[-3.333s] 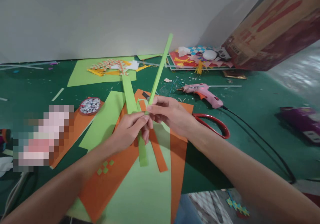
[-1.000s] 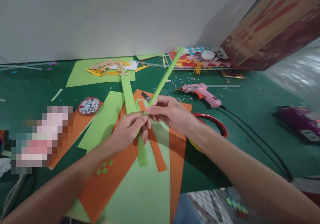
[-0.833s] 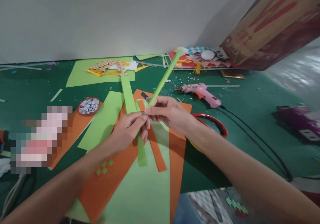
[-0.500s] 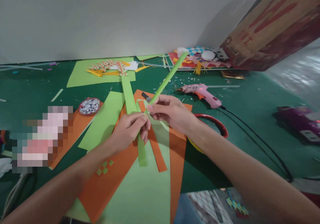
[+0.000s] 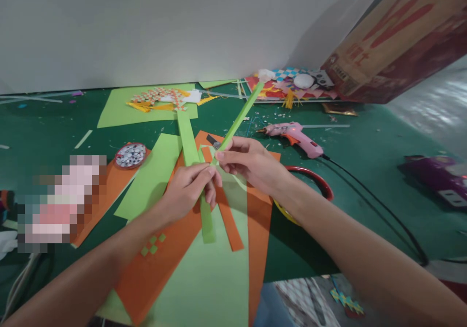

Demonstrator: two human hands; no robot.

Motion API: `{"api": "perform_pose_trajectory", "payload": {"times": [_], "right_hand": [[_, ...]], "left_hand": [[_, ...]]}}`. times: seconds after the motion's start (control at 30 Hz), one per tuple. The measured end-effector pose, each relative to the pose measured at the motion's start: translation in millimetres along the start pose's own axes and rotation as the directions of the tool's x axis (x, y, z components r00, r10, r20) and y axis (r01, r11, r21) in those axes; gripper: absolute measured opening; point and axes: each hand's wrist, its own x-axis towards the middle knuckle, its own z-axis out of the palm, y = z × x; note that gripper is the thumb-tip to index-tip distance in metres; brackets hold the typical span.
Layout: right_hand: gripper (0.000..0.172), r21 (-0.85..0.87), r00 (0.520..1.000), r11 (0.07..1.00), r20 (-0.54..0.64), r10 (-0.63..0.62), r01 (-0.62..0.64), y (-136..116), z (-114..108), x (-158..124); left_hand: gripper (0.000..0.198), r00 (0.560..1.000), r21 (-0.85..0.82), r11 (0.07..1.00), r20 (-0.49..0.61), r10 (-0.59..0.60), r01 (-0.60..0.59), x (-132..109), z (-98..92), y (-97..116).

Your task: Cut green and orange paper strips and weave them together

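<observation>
Currently, narrow light-green paper strip (image 5: 243, 117) slants upward from both hands, above orange paper sheet (image 5: 146, 283). Right hand (image 5: 250, 160): thumb and fingertips pinch strip near lower end. Left hand (image 5: 191, 187): thumb and index pressed together on strip's lower end; grip partly hidden. Risks: uneven pull between pinches could crease strip; long unsupported end could swing into pink plastic glue gun (image 5: 296, 136), possibly hot.
</observation>
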Motion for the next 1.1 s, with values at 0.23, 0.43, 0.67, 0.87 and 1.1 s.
{"api": "perform_pose_trajectory", "payload": {"times": [0.23,0.43,0.67,0.87,1.1], "right_hand": [[0.031,0.014,0.999,1.0,0.041,0.026,-0.027,0.5,-0.4,-0.3],[0.028,0.003,0.989,0.999,0.141,0.033,-0.033,2.6,0.0,-1.0],[0.03,0.0,0.989,1.0,0.145,0.027,-0.027,2.2,-0.1,-0.9],[0.029,-0.005,0.993,1.0,0.116,0.023,-0.023,1.6,-0.2,-0.2],[0.031,0.011,1.0,1.0,0.019,0.006,-0.006,2.3,-2.2,0.3]], "left_hand": [[0.031,1.0,-0.025,0.999,-0.001,-0.026,0.026,0.3,0.3,-1.3],[0.03,1.0,-0.028,0.999,-0.016,0.017,-0.018,0.9,0.7,-0.8],[0.029,0.999,-0.017,0.999,-0.024,0.035,-0.036,0.0,0.6,-0.2],[0.03,0.998,0.007,0.999,-0.045,0.043,-0.043,1.1,1.0,-0.3],[0.031,0.999,0.062,0.997,-0.031,0.042,-0.04,0.2,0.4,1.8]]}}
